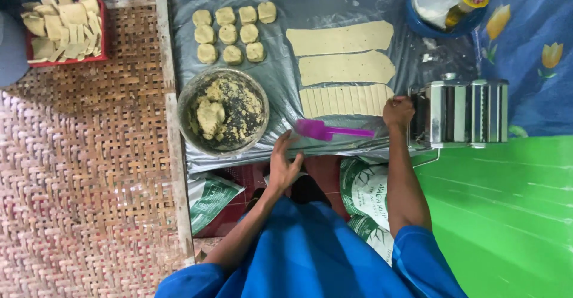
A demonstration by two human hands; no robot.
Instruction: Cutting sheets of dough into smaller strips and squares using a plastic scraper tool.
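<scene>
My left hand (284, 163) hovers at the near edge of the grey plastic sheet (280, 83), fingers apart, its tips just short of the blade of a purple scraper (325, 131) that lies on the sheet. My right hand (398, 112) is curled into a fist at the right end of a dough sheet cut into strips (343, 100), right beside the metal pasta roller (462, 112). It holds nothing that I can make out. Two uncut dough sheets (340, 38) lie farther out. A metal bowl (224, 112) with crumbly dough stands left of the scraper.
Several small dough pieces (230, 32) sit in rows at the far left of the sheet. A red tray (102, 29) of cut dough squares rests on the woven mat (83, 173). A blue bowl (436, 28) holds a bag and a jar. Green floor lies to the right.
</scene>
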